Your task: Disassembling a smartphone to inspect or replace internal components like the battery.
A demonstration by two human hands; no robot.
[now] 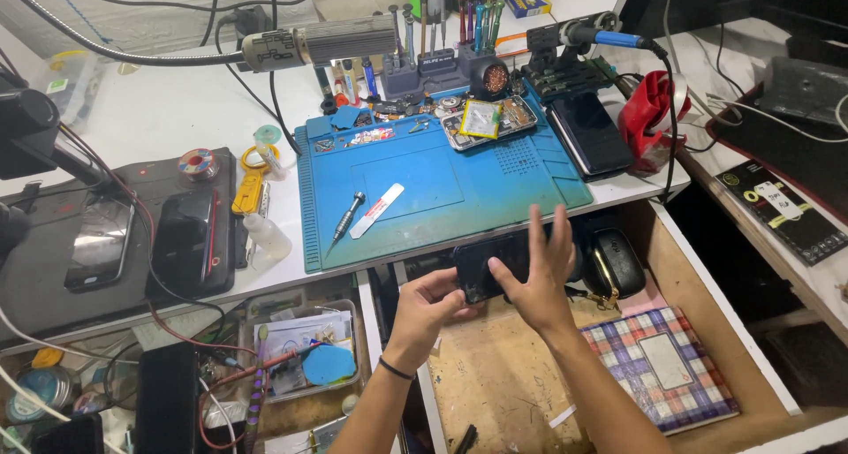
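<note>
Left hand [430, 306] and right hand [536, 273] both grip a dark phone [495, 261], held level over the open wooden drawer [495, 374], just below the desk [132, 118] edge. Right fingers spread across its face. Checked notebook [658, 366] lies in the drawer; blue mat [442, 180] with screwdriver [347, 217] above.
</note>
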